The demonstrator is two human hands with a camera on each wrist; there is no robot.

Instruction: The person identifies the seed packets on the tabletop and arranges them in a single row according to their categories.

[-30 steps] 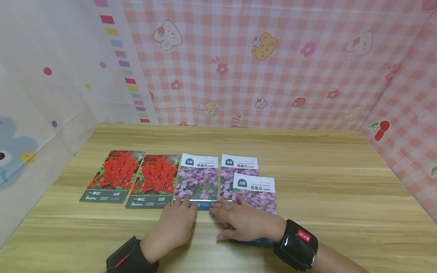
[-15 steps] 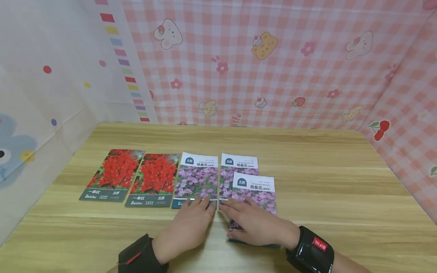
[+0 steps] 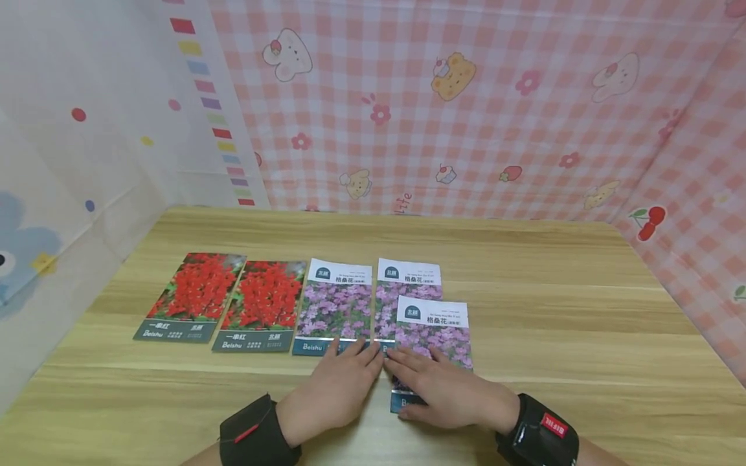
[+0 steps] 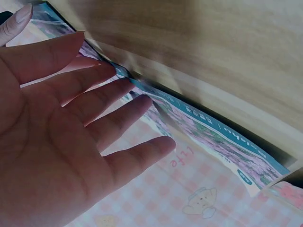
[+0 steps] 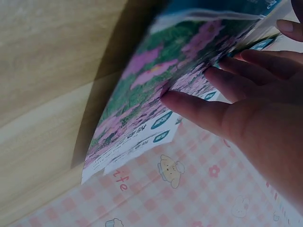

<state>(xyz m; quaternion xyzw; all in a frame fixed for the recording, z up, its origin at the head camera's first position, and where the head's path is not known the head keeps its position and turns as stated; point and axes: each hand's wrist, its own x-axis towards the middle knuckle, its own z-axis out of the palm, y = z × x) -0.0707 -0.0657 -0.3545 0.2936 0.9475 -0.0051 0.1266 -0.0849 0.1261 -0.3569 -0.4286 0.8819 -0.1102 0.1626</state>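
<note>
Two purple-flower seed packets, one left and one right, lie side by side on the table. A third purple-flower packet overlaps the right one's lower right part. My left hand has its fingers stretched out, the tips at the lower edges of the side-by-side packets. In the left wrist view its palm and spread fingers hold nothing. My right hand lies across the overlapping packet, hiding part of its lower half. The right wrist view shows extended fingers touching that packet.
Two red-flower seed packets, one outer and one inner, continue the row at left. Wood-grain table extends to the right. Pink checked cloth hangs behind it, and white dotted cloth at the left.
My left hand has slid right along the packets' lower edges, toward the right hand. The right hand has shifted slightly right, uncovering the overlapping packet's lower left corner. The packets have barely moved.
</note>
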